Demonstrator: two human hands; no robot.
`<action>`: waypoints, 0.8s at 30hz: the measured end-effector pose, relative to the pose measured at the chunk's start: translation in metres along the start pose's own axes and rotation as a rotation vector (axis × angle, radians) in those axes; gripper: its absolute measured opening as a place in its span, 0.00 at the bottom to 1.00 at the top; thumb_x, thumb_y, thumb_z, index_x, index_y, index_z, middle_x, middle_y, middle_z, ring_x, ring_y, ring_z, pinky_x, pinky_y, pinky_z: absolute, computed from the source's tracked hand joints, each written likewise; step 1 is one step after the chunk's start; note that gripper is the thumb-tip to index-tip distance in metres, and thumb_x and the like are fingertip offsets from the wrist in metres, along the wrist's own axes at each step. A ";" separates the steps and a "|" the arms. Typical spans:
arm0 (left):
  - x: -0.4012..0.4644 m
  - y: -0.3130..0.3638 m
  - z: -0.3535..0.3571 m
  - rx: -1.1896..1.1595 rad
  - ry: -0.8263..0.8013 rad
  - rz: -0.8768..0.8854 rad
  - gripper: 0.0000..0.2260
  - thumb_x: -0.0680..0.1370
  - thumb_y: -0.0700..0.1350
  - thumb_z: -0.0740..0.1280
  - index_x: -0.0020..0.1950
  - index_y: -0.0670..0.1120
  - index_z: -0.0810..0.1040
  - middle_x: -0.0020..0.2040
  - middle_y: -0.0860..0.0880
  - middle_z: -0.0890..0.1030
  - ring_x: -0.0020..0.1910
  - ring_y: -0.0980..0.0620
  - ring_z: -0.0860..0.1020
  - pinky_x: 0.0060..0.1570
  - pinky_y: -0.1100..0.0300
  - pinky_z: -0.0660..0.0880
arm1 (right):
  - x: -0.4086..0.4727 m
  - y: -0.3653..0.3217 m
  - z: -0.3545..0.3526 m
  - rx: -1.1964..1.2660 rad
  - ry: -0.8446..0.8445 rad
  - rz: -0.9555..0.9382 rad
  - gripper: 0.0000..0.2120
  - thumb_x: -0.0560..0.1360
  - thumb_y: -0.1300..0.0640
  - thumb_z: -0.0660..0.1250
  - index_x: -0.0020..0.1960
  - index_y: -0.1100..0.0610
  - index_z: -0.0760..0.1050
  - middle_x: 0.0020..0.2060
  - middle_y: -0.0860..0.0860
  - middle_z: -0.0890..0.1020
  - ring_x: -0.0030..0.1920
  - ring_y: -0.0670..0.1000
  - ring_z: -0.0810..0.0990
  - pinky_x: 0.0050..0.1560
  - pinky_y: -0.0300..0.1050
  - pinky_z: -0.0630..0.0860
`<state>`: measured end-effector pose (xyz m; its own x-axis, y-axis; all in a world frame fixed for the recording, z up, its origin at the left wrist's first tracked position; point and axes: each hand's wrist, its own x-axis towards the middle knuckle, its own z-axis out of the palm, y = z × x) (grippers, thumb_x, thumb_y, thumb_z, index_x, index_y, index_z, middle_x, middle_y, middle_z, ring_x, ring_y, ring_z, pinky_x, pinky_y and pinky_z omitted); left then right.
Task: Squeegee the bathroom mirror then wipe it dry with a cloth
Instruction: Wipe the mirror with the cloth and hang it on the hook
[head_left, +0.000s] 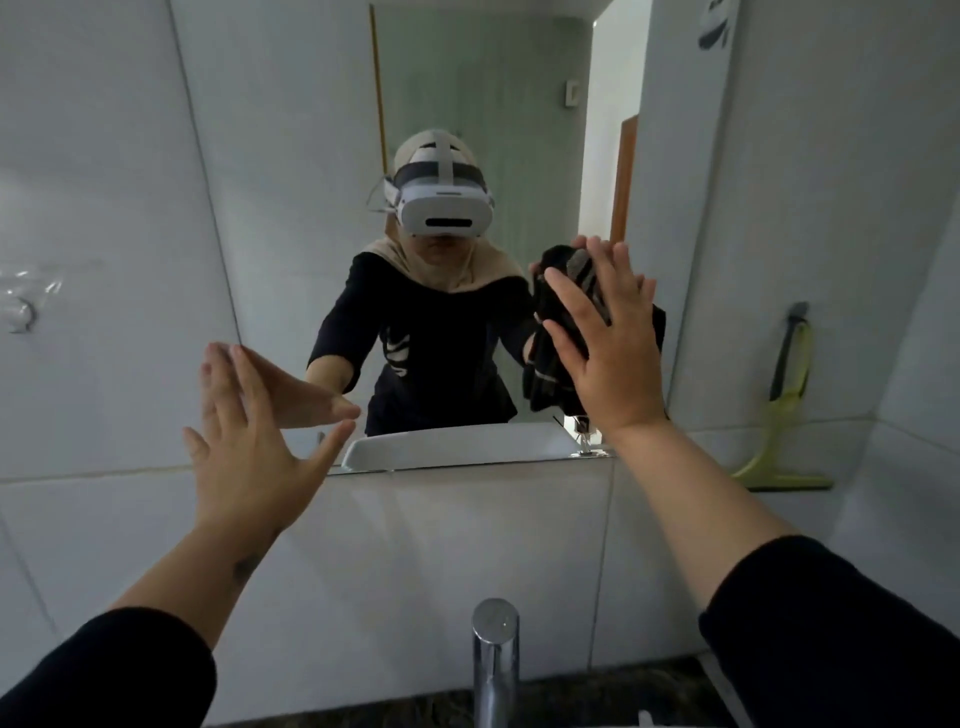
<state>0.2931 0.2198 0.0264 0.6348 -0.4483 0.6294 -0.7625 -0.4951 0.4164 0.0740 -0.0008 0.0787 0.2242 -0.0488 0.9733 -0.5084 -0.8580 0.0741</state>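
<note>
The bathroom mirror (311, 218) is set into the white tiled wall in front of me. My right hand (608, 343) presses a dark cloth (550, 374) flat against the mirror's right side, fingers spread over it. My left hand (249, 452) is open with fingers apart, its fingertips at the mirror's lower left corner, holding nothing. A yellow-green squeegee (779, 441) hangs from a hook on the right wall, apart from both hands.
A chrome faucet (496, 654) rises at the bottom centre, below my arms. A clear plastic hook (26, 312) sticks to the left wall tiles. The mirror reflects a person wearing a headset, the white sink rim and a doorway.
</note>
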 end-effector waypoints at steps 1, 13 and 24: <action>0.000 0.000 0.001 0.008 0.008 -0.001 0.51 0.69 0.71 0.59 0.75 0.47 0.32 0.77 0.48 0.35 0.76 0.50 0.38 0.72 0.37 0.47 | -0.004 0.007 -0.003 0.002 0.020 0.038 0.21 0.80 0.51 0.60 0.72 0.47 0.62 0.74 0.59 0.63 0.75 0.61 0.56 0.72 0.68 0.56; 0.000 -0.008 0.021 -0.130 0.157 0.078 0.45 0.73 0.70 0.57 0.76 0.49 0.36 0.78 0.50 0.38 0.76 0.53 0.38 0.74 0.46 0.46 | -0.097 0.008 0.023 -0.031 0.106 0.230 0.19 0.81 0.50 0.57 0.72 0.48 0.60 0.73 0.61 0.62 0.75 0.62 0.55 0.73 0.64 0.52; -0.015 -0.038 0.020 -0.061 0.083 0.139 0.28 0.80 0.57 0.47 0.77 0.52 0.40 0.79 0.53 0.40 0.77 0.52 0.40 0.73 0.39 0.45 | -0.084 -0.100 0.064 -0.013 -0.009 -0.263 0.20 0.79 0.54 0.65 0.69 0.46 0.65 0.72 0.59 0.68 0.73 0.62 0.64 0.71 0.67 0.58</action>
<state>0.3151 0.2311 -0.0122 0.5119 -0.4451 0.7347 -0.8501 -0.3857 0.3586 0.1592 0.0566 -0.0242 0.3573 0.1711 0.9182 -0.4425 -0.8348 0.3277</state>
